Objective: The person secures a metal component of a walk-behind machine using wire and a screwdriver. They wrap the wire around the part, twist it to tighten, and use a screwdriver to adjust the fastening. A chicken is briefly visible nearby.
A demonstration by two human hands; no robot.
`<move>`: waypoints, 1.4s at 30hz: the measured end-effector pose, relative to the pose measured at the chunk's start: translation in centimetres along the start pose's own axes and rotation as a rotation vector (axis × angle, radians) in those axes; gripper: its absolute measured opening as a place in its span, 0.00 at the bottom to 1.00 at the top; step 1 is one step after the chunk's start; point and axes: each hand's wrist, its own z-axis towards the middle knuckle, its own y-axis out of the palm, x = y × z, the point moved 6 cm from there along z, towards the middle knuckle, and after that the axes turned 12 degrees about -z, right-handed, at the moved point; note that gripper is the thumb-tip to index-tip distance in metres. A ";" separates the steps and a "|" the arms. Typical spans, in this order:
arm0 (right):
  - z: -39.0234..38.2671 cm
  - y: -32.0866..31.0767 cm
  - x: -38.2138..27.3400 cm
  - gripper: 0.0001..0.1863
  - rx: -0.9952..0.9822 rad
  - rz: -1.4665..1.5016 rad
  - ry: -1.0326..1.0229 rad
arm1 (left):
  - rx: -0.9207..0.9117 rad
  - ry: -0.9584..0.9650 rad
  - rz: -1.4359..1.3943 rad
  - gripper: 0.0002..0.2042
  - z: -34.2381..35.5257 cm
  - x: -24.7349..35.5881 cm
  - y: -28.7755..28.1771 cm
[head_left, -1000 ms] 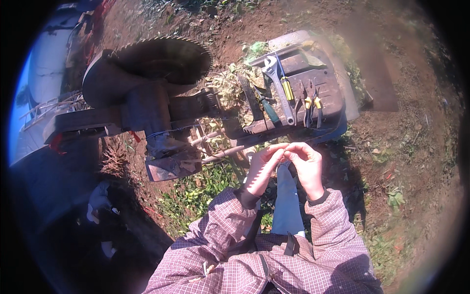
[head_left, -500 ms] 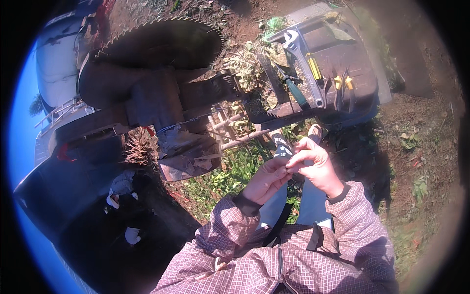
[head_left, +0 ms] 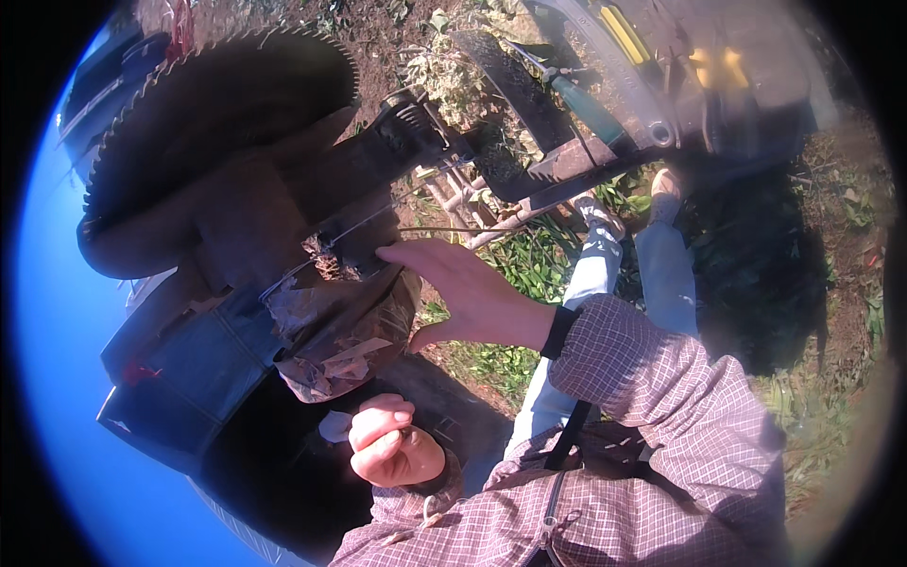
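My right hand (head_left: pixel 468 298) reaches left with its thumb and fingers spread apart. It is beside the right side of a rusty metal housing (head_left: pixel 378 321) with torn brown tape on it; whether it touches the housing I cannot tell. Below, my left hand (head_left: pixel 395 454) is held up with its fingers curled together, and what they hold, if anything, is hidden. A thin wire (head_left: pixel 364 225) runs across the machine just above the housing. Behind it stands a large toothed circular saw blade (head_left: pixel 227 123), dark and in shadow.
At the upper right lie a green-handled screwdriver (head_left: pixel 584 109), an adjustable wrench (head_left: pixel 642 109), a yellow-handled screwdriver (head_left: pixel 625 36) and yellow-handled pliers (head_left: pixel 718 71), partly blurred. A wooden stick (head_left: pixel 505 230) lies under the machine frame. My legs (head_left: pixel 666 274) stand on leafy ground.
My hands, earlier pinched together in front of me, have parted and moved left. My right hand has opened beside the housing; my left is lower, still closed. The view has shifted toward the saw.
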 end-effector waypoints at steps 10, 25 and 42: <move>1.3 2.9 2.5 0.38 0.088 0.273 -0.178 | 0.206 0.373 0.768 0.07 6.1 -2.7 0.3; 1.1 2.7 1.9 0.40 0.141 0.265 -0.157 | 0.346 0.356 0.742 0.12 6.5 -3.2 1.7; 2.4 1.6 1.7 0.33 0.167 0.193 -0.251 | 0.318 0.377 0.794 0.14 7.0 -3.4 1.3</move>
